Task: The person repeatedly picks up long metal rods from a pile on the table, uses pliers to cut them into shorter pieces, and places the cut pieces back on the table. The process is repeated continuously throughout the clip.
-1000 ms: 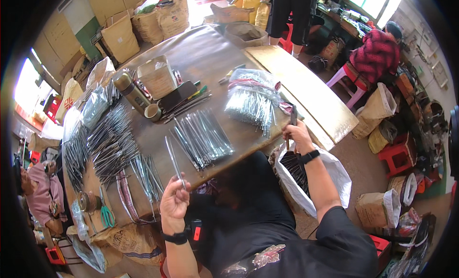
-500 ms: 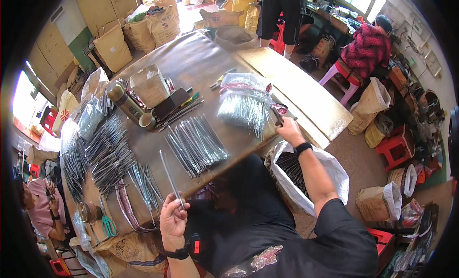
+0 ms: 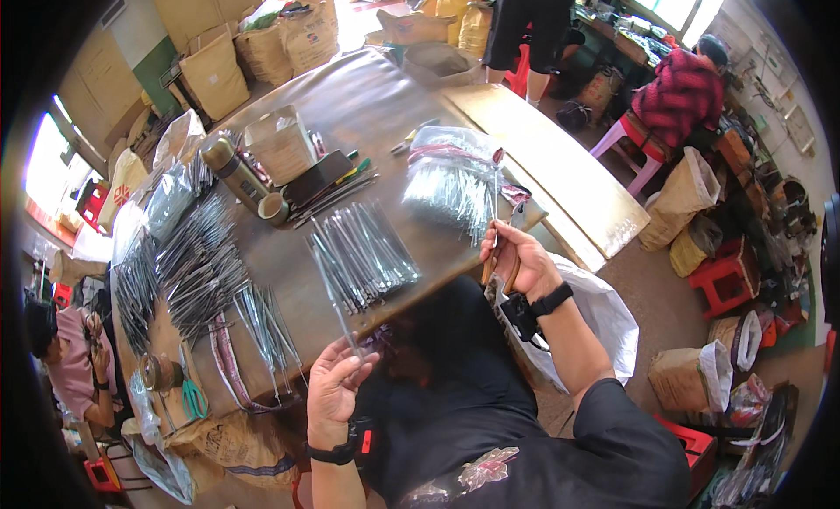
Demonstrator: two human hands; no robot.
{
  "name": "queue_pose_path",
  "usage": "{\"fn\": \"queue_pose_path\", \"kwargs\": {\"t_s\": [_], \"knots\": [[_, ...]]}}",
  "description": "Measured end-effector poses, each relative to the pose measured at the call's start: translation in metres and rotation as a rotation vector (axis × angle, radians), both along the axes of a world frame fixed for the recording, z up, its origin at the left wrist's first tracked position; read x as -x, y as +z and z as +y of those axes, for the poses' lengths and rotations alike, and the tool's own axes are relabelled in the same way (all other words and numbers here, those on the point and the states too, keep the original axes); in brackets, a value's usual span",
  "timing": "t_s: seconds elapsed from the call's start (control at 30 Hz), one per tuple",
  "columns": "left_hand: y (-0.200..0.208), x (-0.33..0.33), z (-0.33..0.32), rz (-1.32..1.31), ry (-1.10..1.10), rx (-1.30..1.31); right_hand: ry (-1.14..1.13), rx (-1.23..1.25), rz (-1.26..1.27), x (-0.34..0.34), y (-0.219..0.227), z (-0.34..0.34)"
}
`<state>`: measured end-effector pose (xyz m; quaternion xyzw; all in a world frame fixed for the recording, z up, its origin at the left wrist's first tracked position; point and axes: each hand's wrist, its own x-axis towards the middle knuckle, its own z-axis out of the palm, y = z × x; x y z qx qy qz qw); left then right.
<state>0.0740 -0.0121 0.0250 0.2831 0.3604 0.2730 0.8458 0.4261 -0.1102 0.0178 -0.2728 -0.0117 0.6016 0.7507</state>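
My left hand point(image 3: 339, 382) is pinched shut on one end of a thin silver metal strip point(image 3: 334, 301), which tilts up over the table's near edge. My right hand point(image 3: 523, 260) is closed around pliers point(image 3: 518, 215) with orange-brown handles. Its thumb and fingertips also seem to pinch a thin pale strip that rises beside the plastic-wrapped bundle of fine silver strips point(image 3: 451, 190). Between the hands, a neat row of flat metal strips point(image 3: 363, 255) lies on the brown tabletop point(image 3: 367, 102).
Piles of dark strips point(image 3: 197, 273) cover the table's left side. Behind the row stand a thermos point(image 3: 234, 172), a cup point(image 3: 273, 208) and a cardboard box point(image 3: 280, 150). Green-handled scissors point(image 3: 194, 398) lie at the left. A white sack point(image 3: 595, 312) stands below my right forearm. Other people sit and stand nearby.
My right hand has drawn slightly back from the bundle, and the pliers have turned in its grip. My left hand has shifted right with its strip.
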Motion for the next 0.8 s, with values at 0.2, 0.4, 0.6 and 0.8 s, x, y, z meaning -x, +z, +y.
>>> {"fn": "queue_pose_path", "kwargs": {"t_s": [0.2, 0.4, 0.6, 0.8], "knots": [[0.003, -0.014, -0.016, 0.036, -0.102, -0.043, 0.219, 0.051, -0.542, 0.092, 0.031, -0.002], [0.007, -0.021, -0.025, 0.036, -0.105, -0.120, 0.145, 0.003, -0.622, 0.147, 0.027, 0.008], [0.008, -0.015, -0.024, 0.005, -0.049, -0.225, 0.141, 0.045, -0.819, 0.160, 0.012, 0.009], [0.007, -0.012, -0.021, 0.015, -0.034, -0.330, 0.128, 0.079, -0.923, 0.170, 0.006, 0.012]]}}
